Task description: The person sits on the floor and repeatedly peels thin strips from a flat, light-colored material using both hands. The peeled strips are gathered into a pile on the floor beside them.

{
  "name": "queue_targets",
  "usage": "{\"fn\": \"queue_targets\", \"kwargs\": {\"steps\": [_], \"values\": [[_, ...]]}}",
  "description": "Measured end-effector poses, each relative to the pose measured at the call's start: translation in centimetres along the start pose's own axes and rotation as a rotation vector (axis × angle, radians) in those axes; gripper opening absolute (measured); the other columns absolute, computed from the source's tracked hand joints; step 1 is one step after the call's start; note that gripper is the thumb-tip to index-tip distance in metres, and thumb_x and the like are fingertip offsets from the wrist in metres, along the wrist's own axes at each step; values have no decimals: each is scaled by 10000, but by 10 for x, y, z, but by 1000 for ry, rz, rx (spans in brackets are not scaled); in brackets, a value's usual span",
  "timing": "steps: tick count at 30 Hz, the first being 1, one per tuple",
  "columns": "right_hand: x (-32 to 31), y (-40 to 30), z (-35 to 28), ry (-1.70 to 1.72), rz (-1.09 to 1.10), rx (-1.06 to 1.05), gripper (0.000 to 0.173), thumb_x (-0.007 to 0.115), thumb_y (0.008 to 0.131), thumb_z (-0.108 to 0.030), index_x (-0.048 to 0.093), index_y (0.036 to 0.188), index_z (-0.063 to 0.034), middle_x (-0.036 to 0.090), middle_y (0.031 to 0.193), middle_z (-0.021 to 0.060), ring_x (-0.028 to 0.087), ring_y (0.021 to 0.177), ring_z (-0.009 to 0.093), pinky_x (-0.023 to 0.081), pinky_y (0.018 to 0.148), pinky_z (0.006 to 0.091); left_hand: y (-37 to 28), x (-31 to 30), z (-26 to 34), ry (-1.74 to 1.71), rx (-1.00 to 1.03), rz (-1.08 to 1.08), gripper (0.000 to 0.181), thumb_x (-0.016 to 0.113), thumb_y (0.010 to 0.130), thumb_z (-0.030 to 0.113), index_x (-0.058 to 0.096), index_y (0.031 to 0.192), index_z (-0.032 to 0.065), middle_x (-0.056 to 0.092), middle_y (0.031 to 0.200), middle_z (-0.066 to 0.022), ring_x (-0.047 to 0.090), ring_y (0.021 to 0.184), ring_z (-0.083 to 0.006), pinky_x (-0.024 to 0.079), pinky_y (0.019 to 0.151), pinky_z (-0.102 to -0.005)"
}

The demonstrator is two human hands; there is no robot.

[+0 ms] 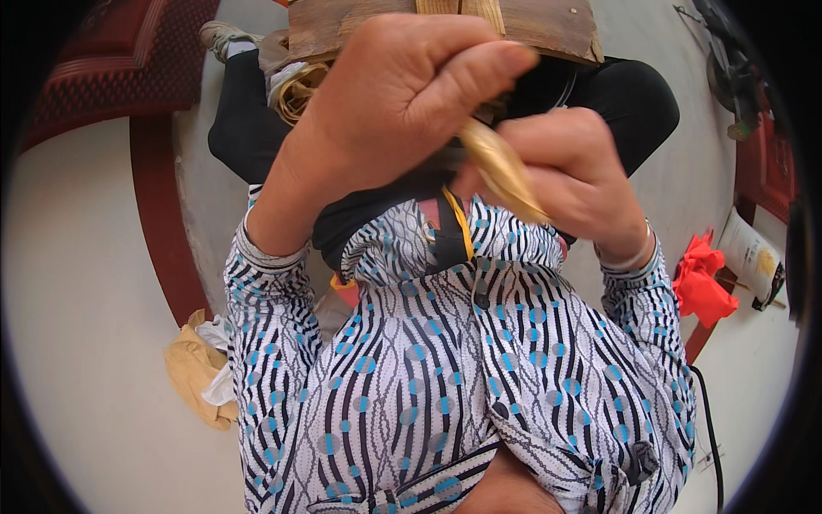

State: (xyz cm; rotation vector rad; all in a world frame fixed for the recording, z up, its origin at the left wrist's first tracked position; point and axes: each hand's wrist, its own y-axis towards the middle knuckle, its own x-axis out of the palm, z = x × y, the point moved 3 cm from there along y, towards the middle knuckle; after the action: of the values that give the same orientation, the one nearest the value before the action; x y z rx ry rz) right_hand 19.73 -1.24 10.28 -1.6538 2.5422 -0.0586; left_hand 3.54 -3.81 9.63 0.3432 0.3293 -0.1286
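Observation:
Between my two hands is a slim, shiny golden-tan bundle [504, 168], blurred, seemingly made of folded strips. Its upper end meets the underside of my left hand [411, 106], which is curled into a fist with the thumb on top. My right hand [568, 170] is closed beside the bundle's lower part, with its fingertips partly hidden behind it. Both hands are raised in front of my chest, above my lap. Just beyond them lies a worn wooden board [359, 29] with paler wood strips [483, 14] at its middle.
Straw-coloured strips [297, 90] lie bundled by my left leg. A tan bag [196, 363] with white plastic rests on the floor at left. On the right are a red plastic bag [705, 279] and a white printed sack [751, 257]. Dark red panelling [128, 70] stands at upper left.

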Motion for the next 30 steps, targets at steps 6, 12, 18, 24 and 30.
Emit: {"fn": "queue_targets", "kwargs": {"steps": [6,12,18,24,30], "values": [[-20,-32,-26,342,503,-551,168,626,911,-68,675,988,73,649,915,147,633,784,163,510,696,268,42,31,29,-601,195,-85,264,584,951,235,651,888,-12,603,670,-139,570,576,-183,452,531,-320],[-24,-34,27,-193,998,-533,197,622,902,-14,635,1043,123,653,1146,242,676,959,248,550,838,310,-1,92,7,-529,-38,172,321,646,861,152,520,1107,-11,639,885,-235,651,817,-397,511,697,-422],[-7,-42,66,-529,849,-297,181,637,877,-22,667,1029,72,697,1062,197,698,930,235,548,796,295,-41,100,-24,-652,-330,28,322,599,923,49,523,1231,-8,614,983,-78,581,917,-98,473,786,-261],[15,-35,79,-695,552,-46,111,714,765,-105,656,824,-31,600,722,81,586,613,251,458,549,324,-82,84,-35,75,-264,49,247,641,815,-11,600,1058,-8,645,815,-96,624,702,-219,478,623,-307],[34,-31,95,-23,339,128,166,630,917,-178,671,906,-17,642,857,89,606,760,196,484,669,312,-100,73,-28,512,-8,154,355,681,705,-21,634,1055,12,687,934,-100,601,670,-223,464,572,-326]]}}
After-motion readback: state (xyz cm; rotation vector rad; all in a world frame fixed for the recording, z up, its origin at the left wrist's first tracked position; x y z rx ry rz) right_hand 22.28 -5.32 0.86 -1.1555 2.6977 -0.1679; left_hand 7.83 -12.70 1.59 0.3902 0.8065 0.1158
